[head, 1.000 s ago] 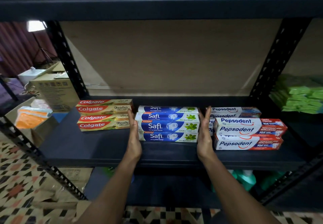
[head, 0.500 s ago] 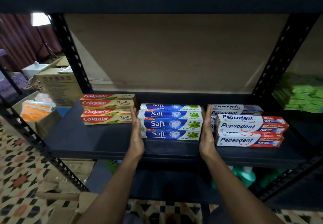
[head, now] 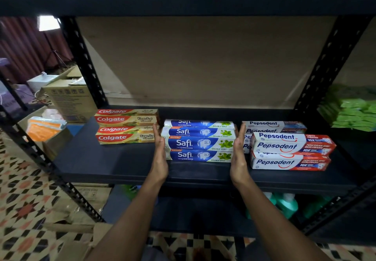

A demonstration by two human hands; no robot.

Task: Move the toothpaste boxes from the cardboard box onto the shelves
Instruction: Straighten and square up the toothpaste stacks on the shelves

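Head view: a dark metal shelf (head: 114,165) runs across the frame with three groups of toothpaste boxes on it. In the middle is the stack of Safi boxes (head: 200,143), blue and white, lying flat with their long sides facing out, the front rows stepped slightly toward the viewer. The left hand (head: 160,152) is flat and upright, fingers straight and together, its palm pressed against the stack's left end. The right hand (head: 238,154) mirrors it at the stack's right end, palm inward, fingers extended. Neither hand curls around a box; both are flat, bracketing the stack between them.

At ten o'clock from the Safi stack lie the Colgate boxes (head: 127,127), red and tan, in two rows, just beside the left hand's fingertips. At three o'clock sit the Pepsodent boxes (head: 291,148), white, red and blue, the front pair further forward than the back ones; the right hand stands between them and the Safi stack.

Off the shelf, at nine o'clock, a cardboard box (head: 69,99) stands on the floor beyond the upright post; its contents cannot be made out. At three o'clock on the neighbouring shelf lies a heap of green packets (head: 354,114). Below the shelf, at five o'clock, are what look like teal bottles (head: 286,203), dim and partly hidden.
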